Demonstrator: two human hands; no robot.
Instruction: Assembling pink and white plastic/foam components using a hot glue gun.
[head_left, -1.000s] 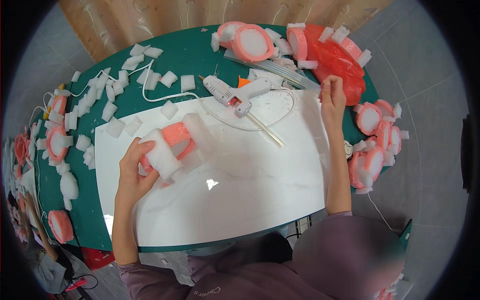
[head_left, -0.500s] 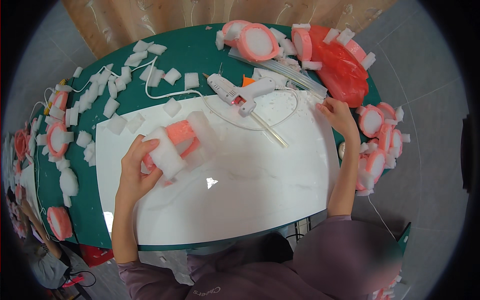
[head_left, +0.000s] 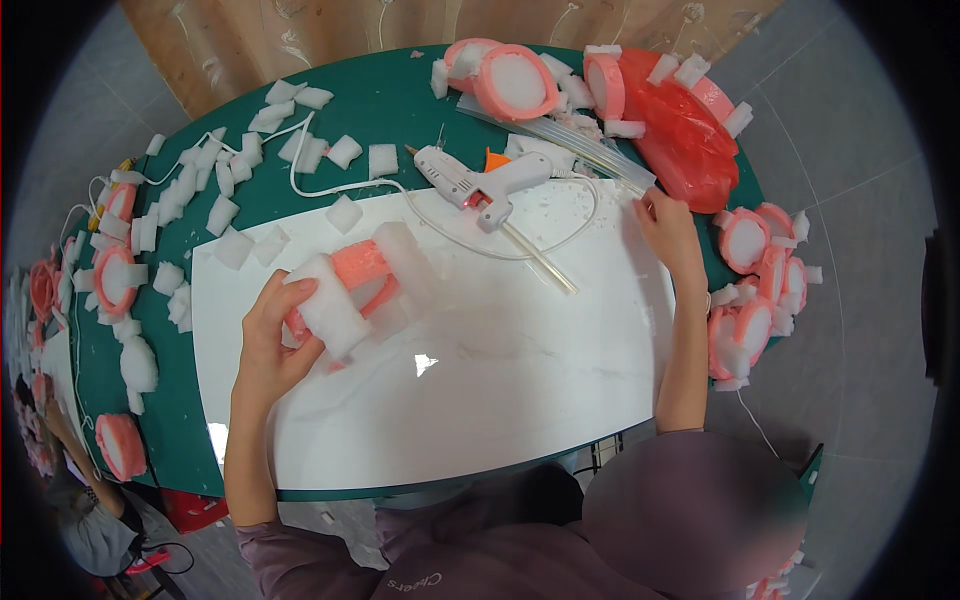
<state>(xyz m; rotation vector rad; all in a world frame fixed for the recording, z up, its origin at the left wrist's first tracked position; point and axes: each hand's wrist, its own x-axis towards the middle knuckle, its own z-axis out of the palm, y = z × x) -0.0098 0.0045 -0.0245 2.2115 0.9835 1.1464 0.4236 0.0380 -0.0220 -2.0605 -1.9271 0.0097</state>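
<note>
My left hand [head_left: 270,335] is closed around a pink foam ring [head_left: 360,264] with white foam blocks [head_left: 334,308] on its sides, held over the left part of the white board. At the board's far right corner, my right hand [head_left: 668,232] has its fingers bent together beside the ends of clear glue sticks [head_left: 590,150]. What its fingertips hold, if anything, is too small to make out. Between the hands, a white glue gun [head_left: 475,185] with an orange trigger lies on its side, a clear stick [head_left: 540,258] poking from its back.
A marbled white board [head_left: 480,400] covers the near part of the green table [head_left: 390,100]. Loose white foam blocks [head_left: 222,214] lie to the left. Pink rings [head_left: 516,84] and a red plastic bag [head_left: 685,150] crowd the back right. A white cord [head_left: 350,188] crosses the table.
My right hand has shifted slightly, its fingers drawing closer together near the glue stick ends. The left hand and the pink ring have stayed in place.
</note>
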